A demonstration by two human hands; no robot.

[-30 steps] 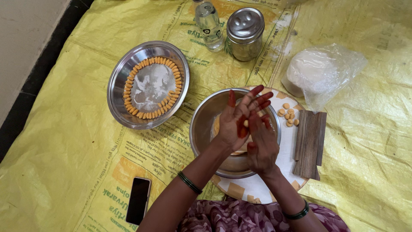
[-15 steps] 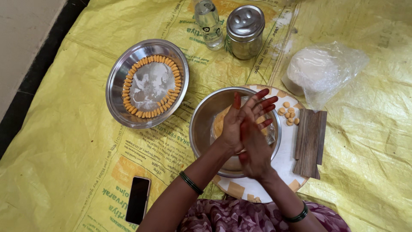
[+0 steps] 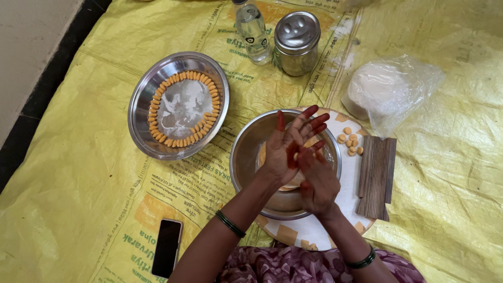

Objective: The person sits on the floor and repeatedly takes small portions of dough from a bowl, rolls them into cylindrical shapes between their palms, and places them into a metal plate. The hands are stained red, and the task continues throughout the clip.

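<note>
Both hands work above a round, polished steel bowl (image 3: 246, 157) resting on a round white board (image 3: 348, 181). The left hand (image 3: 288, 149) is spread flat, palm up, fingertips stained red. The right hand (image 3: 317, 181) presses its fingers onto that palm, rolling a small dough piece (image 3: 296, 156) between them. Yellow dough lies in the bowl. Ridged yellow pieces ring a shallow steel plate (image 3: 141, 112). A grooved wooden board (image 3: 376, 175) lies beside the bowl.
</note>
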